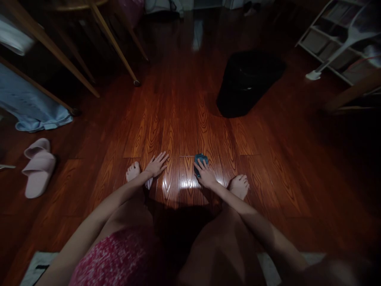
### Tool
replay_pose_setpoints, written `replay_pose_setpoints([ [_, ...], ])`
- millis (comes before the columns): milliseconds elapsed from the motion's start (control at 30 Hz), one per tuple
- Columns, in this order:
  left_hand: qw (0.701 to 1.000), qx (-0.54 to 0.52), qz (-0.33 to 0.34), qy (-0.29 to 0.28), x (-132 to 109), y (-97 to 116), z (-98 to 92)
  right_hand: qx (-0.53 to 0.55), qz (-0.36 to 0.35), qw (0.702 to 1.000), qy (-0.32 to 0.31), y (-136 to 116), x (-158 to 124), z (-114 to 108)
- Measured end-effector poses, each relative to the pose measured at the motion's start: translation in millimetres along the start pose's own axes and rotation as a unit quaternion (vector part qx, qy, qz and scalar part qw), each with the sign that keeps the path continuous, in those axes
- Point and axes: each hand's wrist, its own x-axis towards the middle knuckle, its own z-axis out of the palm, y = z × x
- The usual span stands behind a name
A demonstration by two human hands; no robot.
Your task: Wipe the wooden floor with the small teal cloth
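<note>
My left hand [156, 165] rests on the wooden floor [178, 135] beside my left foot, palm down with its fingers spread and nothing in them. A small pale thing [149, 183] shows below its wrist; I cannot make out what it is. Right of the middle, my right hand [204, 173] presses on a dark blue cloth [201, 158], which lies bunched on the floor. Its fingers are spread over the cloth, whose edges show past the fingertips. The cloth's underside is hidden.
A black bin [248, 83] stands ahead to the right. Pink slippers [39, 169] lie at the left, below hanging blue fabric [32, 103]. Wooden furniture legs [114, 41] stand at the upper left, and a white shelf [327, 39] at the upper right.
</note>
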Motion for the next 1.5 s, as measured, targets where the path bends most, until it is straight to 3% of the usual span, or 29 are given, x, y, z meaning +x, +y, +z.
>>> replay_pose_setpoints([
  [233,1.0,0.006,-0.001,-0.001,0,0,-0.1,-0.033,-0.008,0.997,0.066,11,13,6],
  [400,1.0,0.009,-0.002,-0.001,0,1,-1.0,-0.046,-0.015,0.997,0.067,11,15,11],
  [700,1.0,0.01,0.007,0.006,0,-2,1.8,-0.035,-0.182,0.982,0.036,3,12,29],
  [767,1.0,0.008,0.007,0.007,0,-2,2.3,-0.032,-0.169,0.984,0.047,9,19,28],
  [967,1.0,0.008,0.003,0.003,1,-1,1.9,-0.02,-0.035,0.996,0.081,25,21,27],
  [1200,1.0,0.009,0.005,0.009,0,-1,1.8,-0.012,-0.143,0.988,0.058,7,6,39],
  [1500,1.0,0.008,0.01,0.015,1,-3,4.4,-0.01,-0.035,0.996,0.083,18,14,26],
])
